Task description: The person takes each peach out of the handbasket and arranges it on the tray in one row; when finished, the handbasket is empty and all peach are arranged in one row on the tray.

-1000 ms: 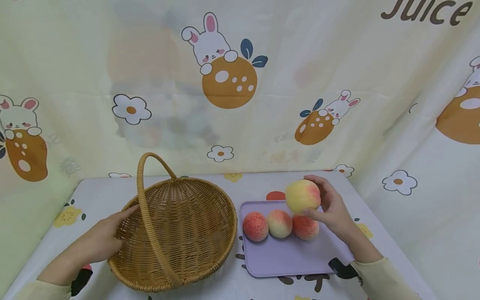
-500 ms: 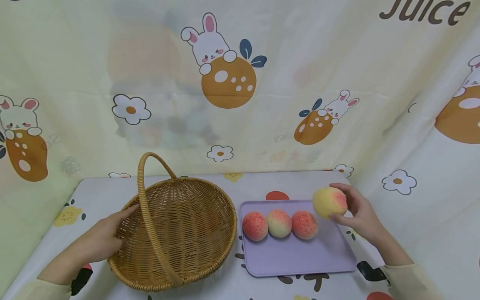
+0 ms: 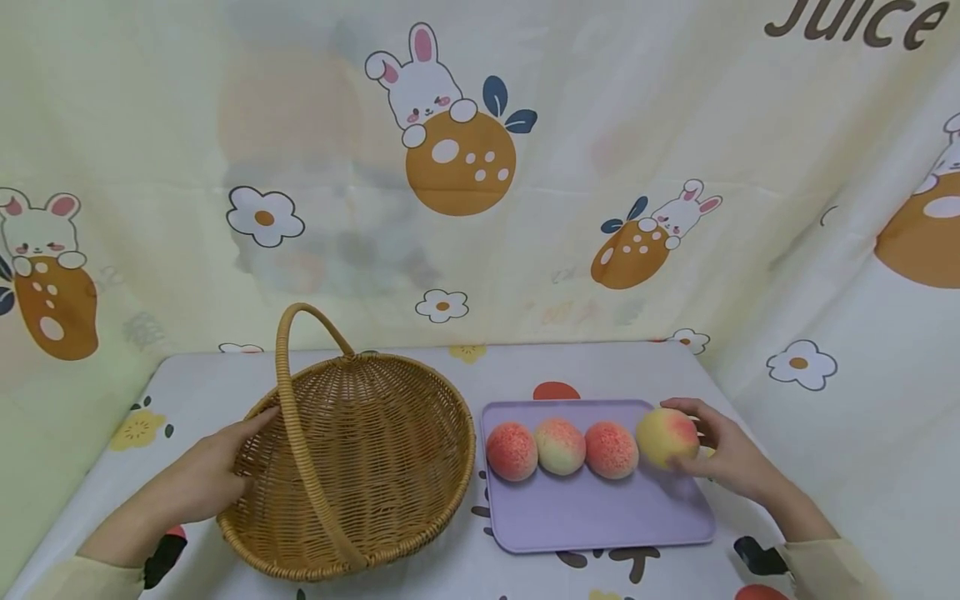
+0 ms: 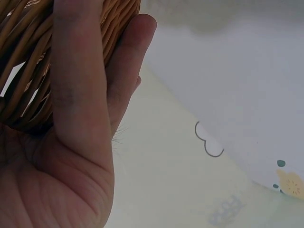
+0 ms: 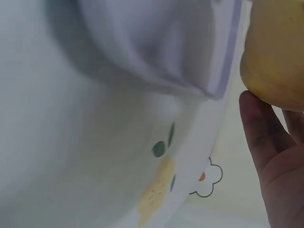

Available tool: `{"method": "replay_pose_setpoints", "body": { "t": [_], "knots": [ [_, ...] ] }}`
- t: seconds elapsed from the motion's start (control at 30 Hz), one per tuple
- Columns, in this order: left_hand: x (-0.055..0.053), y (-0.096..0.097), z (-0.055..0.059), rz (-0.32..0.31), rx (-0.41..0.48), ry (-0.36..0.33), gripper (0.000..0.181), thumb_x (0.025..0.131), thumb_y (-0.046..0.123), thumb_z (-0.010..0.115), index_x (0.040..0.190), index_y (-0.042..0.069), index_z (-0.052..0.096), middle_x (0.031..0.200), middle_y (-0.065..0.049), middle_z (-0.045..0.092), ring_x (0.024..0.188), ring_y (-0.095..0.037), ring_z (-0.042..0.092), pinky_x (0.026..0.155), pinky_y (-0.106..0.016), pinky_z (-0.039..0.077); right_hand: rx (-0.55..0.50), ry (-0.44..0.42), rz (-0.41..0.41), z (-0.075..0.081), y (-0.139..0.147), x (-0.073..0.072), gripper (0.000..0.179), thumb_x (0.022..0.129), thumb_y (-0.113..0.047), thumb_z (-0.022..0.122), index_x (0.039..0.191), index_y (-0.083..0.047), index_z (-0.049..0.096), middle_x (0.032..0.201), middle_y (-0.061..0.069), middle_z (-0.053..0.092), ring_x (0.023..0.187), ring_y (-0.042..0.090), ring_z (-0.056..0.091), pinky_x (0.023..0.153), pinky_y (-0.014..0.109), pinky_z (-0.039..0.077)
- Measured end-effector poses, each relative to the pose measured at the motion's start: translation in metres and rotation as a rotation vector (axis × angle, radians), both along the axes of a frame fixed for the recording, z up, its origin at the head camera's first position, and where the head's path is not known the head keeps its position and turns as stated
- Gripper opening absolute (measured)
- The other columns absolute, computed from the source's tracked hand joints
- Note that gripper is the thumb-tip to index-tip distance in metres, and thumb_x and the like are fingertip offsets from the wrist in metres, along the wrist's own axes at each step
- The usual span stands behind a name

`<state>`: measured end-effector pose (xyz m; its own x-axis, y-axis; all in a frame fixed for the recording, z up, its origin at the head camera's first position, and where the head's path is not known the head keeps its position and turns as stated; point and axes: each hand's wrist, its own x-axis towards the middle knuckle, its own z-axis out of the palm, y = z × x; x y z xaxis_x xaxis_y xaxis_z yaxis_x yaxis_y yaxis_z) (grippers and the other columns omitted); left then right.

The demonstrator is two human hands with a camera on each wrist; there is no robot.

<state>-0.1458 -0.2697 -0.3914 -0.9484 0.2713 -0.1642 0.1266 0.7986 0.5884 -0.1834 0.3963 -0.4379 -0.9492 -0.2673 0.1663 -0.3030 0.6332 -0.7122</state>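
At the right end of the lilac tray [image 3: 577,517], my right hand [image 3: 731,454] holds a yellow peach [image 3: 663,437] with a pink blush, thumb and fingers on its right side. That peach is low at the tray's back right corner, beside a speckled red peach [image 3: 611,450]. Further left in the row sit a pale peach [image 3: 559,446] with a pink top and another red peach [image 3: 512,451]. My left hand [image 3: 198,471] grips the left rim of a wicker basket [image 3: 375,467]; the left wrist view has its fingers along the weave [image 4: 28,71].
The basket's tall arched handle [image 3: 296,400] rises between the left hand and its bowl. A patterned cloth [image 3: 465,575] covers the table, and a printed curtain [image 3: 345,250] hangs behind and at both sides. Each wrist bears a black camera mount [image 3: 761,556].
My right hand has carried the yellow peach rightward and down, from above the third peach to the tray's right end. The left hand and basket have stayed put.
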Motion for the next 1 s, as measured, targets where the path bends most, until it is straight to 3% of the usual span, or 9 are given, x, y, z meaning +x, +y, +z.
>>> {"method": "replay_pose_setpoints", "body": {
  "t": [0.23,0.4,0.5,0.73,1.0],
  "knots": [
    [0.000,-0.001,0.000,-0.002,0.006,0.002,0.087,0.078,-0.012,0.066,0.156,-0.007,0.027,0.151,-0.039,0.032,0.135,-0.060,0.034,0.093,-0.067,0.046,0.074,-0.107,0.016,-0.006,-0.002,0.002,0.073,0.075,-0.017,0.088,0.138,-0.011,0.052,0.130,0.011,0.059,0.108,0.032,0.062,0.082,0.041,0.052],
    [0.001,-0.003,-0.001,-0.004,0.007,0.001,0.086,0.078,-0.012,0.065,0.155,-0.008,0.027,0.151,-0.040,0.032,0.134,-0.061,0.034,0.092,-0.066,0.047,0.159,-0.102,0.037,0.000,-0.007,0.004,0.076,0.071,-0.022,0.090,0.138,-0.013,0.054,0.132,0.013,0.059,0.114,0.042,0.059,0.083,0.049,0.052],
    [0.002,-0.004,-0.001,-0.002,0.002,-0.005,0.087,0.078,-0.012,0.065,0.156,-0.008,0.027,0.151,-0.040,0.031,0.134,-0.061,0.034,0.092,-0.066,0.047,0.210,-0.077,0.072,0.006,-0.012,0.003,0.079,0.069,-0.020,0.090,0.138,-0.009,0.055,0.135,0.015,0.056,0.116,0.041,0.057,0.085,0.053,0.052],
    [0.005,-0.006,-0.002,-0.004,0.004,0.011,0.090,0.075,-0.011,0.067,0.156,-0.006,0.028,0.150,-0.040,0.034,0.133,-0.060,0.037,0.091,-0.065,0.048,0.263,-0.127,0.107,0.017,-0.019,0.001,0.079,0.067,-0.016,0.091,0.137,-0.006,0.055,0.134,0.015,0.057,0.120,0.038,0.052,0.092,0.062,0.049],
    [0.004,-0.006,-0.001,-0.007,-0.002,0.011,0.088,0.076,-0.011,0.066,0.155,-0.008,0.028,0.150,-0.040,0.034,0.133,-0.060,0.036,0.093,-0.067,0.046,0.296,-0.177,0.082,0.017,-0.023,-0.004,0.080,0.066,-0.014,0.090,0.138,-0.009,0.055,0.137,0.015,0.057,0.124,0.039,0.051,0.097,0.066,0.044]
  ]
}}
